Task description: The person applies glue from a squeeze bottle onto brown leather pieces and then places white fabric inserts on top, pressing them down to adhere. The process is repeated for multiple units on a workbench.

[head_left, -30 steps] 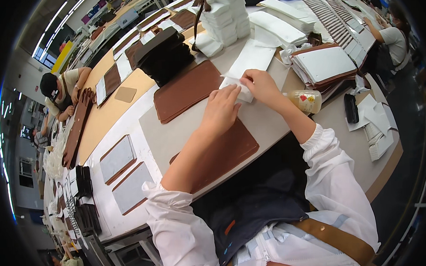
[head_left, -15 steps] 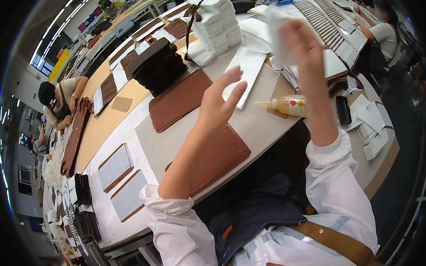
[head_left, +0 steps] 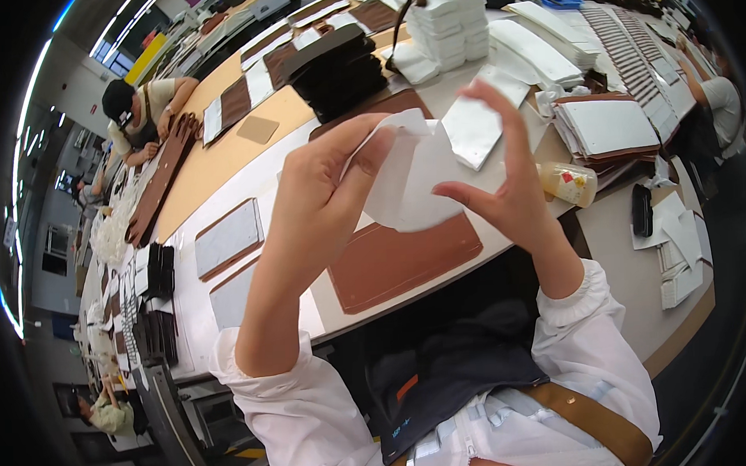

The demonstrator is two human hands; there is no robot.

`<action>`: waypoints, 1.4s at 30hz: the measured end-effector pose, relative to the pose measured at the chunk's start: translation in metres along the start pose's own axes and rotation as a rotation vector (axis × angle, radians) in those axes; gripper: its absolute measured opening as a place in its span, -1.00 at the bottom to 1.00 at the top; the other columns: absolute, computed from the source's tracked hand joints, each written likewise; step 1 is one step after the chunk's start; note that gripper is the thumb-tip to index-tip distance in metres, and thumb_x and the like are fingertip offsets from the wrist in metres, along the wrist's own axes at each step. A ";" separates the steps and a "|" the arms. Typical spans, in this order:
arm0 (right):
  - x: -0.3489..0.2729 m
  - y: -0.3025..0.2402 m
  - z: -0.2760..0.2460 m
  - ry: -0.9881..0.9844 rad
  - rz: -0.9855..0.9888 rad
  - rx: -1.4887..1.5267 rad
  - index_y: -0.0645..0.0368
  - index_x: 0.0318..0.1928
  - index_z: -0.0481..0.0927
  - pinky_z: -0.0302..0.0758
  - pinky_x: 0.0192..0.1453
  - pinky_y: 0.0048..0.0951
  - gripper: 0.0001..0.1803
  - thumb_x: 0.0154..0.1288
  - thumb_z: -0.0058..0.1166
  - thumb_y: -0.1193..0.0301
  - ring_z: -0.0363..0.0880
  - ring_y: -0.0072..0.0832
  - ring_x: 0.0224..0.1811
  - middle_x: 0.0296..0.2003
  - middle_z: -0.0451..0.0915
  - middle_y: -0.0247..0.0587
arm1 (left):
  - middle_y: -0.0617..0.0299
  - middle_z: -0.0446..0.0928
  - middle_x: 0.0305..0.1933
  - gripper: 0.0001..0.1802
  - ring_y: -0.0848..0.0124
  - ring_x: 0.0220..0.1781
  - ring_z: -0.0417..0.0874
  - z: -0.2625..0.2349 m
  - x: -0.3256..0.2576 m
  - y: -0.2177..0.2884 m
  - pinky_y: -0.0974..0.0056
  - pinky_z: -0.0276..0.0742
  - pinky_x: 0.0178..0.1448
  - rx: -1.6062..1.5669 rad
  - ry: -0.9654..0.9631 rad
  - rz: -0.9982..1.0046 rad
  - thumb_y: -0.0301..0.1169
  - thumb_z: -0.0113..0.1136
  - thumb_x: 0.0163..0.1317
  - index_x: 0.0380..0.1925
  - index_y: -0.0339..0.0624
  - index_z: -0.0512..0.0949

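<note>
Between thumb and fingers, my left hand (head_left: pixel 326 189) grips a thin white sheet (head_left: pixel 424 178), which hangs bent above the table. Just right of it is my right hand (head_left: pixel 515 183), thumb and fingers spread in a C shape. Its thumb tip lies at the sheet's right edge; whether it touches cannot be made out. Below the sheet, a flat brown panel (head_left: pixel 407 269) rests at the table's near edge. Behind the hands, a stack of white pieces (head_left: pixel 476 127) lies on the table. A squeeze bottle (head_left: pixel 570 183) of yellowish liquid is beside my right wrist.
A tall dark stack (head_left: pixel 335 74) and bundled white pads (head_left: pixel 448 29) stand farther back. White panels on brown ones (head_left: pixel 607 126) are piled at right, near a black case (head_left: pixel 642 210). Grey-topped panels (head_left: pixel 229 238) lie left. A co-worker (head_left: pixel 143 118) bends over brown strips (head_left: pixel 164 179).
The white sheet has come from my raised right hand down to my left hand, which has closed on it. My right hand has lowered and opened. The whole view has shifted.
</note>
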State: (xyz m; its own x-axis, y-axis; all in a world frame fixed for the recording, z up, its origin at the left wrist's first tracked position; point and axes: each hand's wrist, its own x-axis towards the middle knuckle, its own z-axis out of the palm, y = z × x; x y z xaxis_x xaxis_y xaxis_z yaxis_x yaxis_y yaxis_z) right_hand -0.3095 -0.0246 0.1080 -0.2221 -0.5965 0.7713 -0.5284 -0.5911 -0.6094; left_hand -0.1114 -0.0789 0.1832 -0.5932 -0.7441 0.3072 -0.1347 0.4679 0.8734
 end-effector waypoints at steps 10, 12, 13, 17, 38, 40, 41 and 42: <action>-0.035 0.051 0.022 -0.402 0.259 0.270 0.16 -0.08 0.68 0.35 0.17 -0.39 -0.72 0.23 0.38 0.38 0.47 -0.46 -0.04 -0.22 0.54 -0.32 | 0.19 0.70 -0.05 -0.52 0.60 -0.15 0.64 -0.044 -0.026 0.028 0.45 0.54 -0.03 0.074 0.107 0.042 -0.13 0.03 0.56 0.06 -0.40 0.61; -0.034 0.054 0.017 -0.353 0.330 0.409 0.18 -0.10 0.68 0.39 0.16 -0.42 -0.79 0.31 0.33 0.39 0.51 -0.54 -0.06 -0.20 0.61 -0.35 | 0.17 0.72 -0.14 -0.48 0.57 -0.17 0.69 -0.051 -0.032 0.017 0.44 0.59 -0.03 0.057 0.280 0.024 -0.08 0.02 0.56 0.03 -0.40 0.62; -0.035 0.054 0.011 -0.314 0.447 0.509 0.19 -0.11 0.68 0.41 0.11 -0.45 -0.81 0.33 0.31 0.39 0.53 -0.58 -0.09 -0.20 0.64 -0.35 | 0.17 0.72 -0.17 -0.48 0.57 -0.18 0.70 -0.058 -0.036 0.004 0.44 0.60 -0.04 0.057 0.317 -0.028 -0.06 0.03 0.55 0.01 -0.38 0.63; -0.035 0.050 0.002 -0.170 0.718 0.676 0.25 -0.12 0.67 0.49 -0.11 -0.60 -0.84 0.41 0.24 0.40 0.58 -0.72 -0.26 -0.27 0.70 -0.37 | 0.32 0.61 -0.49 -0.50 0.65 -0.49 0.53 -0.059 -0.058 -0.052 0.50 0.38 -0.39 0.094 0.463 -0.202 0.02 0.13 0.49 -0.33 -0.23 0.69; -0.100 0.073 0.014 -0.332 0.908 0.263 0.33 -0.05 0.65 0.30 -0.42 -0.72 -0.79 0.44 0.19 0.43 0.38 -0.87 -0.49 -0.44 0.60 -0.51 | 0.23 0.39 -0.64 -0.50 0.48 -0.62 0.31 0.013 -0.178 -0.148 0.37 0.28 -0.45 0.408 0.448 -0.505 -0.45 0.31 0.31 0.27 -0.06 0.56; -0.100 0.073 0.016 -0.318 0.880 0.227 0.32 -0.05 0.66 0.21 -0.46 -0.72 -0.79 0.44 0.20 0.43 0.29 -0.89 -0.52 -0.48 0.53 -0.57 | 0.18 0.42 -0.64 -0.63 0.44 -0.63 0.33 0.013 -0.179 -0.153 0.35 0.30 -0.46 0.425 0.455 -0.477 -0.42 0.35 0.28 0.10 -0.05 0.69; -0.102 0.076 0.014 -0.334 0.860 0.194 0.31 -0.06 0.66 0.17 -0.47 -0.71 -0.80 0.43 0.21 0.43 0.24 -0.90 -0.53 -0.50 0.50 -0.60 | 0.16 0.43 -0.64 -0.67 0.42 -0.63 0.35 0.013 -0.179 -0.155 0.33 0.31 -0.46 0.447 0.476 -0.465 -0.42 0.35 0.28 0.07 -0.07 0.71; -0.102 0.078 0.014 -0.345 0.839 0.162 0.31 -0.06 0.66 0.13 -0.48 -0.71 -0.80 0.43 0.21 0.43 0.19 -0.90 -0.54 -0.52 0.47 -0.63 | 0.13 0.44 -0.64 -0.70 0.40 -0.64 0.36 0.013 -0.177 -0.156 0.32 0.32 -0.46 0.469 0.495 -0.450 -0.42 0.35 0.28 0.03 -0.08 0.72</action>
State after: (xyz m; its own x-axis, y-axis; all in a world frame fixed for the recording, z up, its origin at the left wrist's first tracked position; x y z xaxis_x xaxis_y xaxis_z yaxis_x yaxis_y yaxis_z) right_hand -0.3171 -0.0175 -0.0205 -0.2103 -0.9775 -0.0169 -0.1780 0.0553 -0.9825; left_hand 0.0043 -0.0135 -0.0121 0.0013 -0.9815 0.1916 -0.6599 0.1431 0.7376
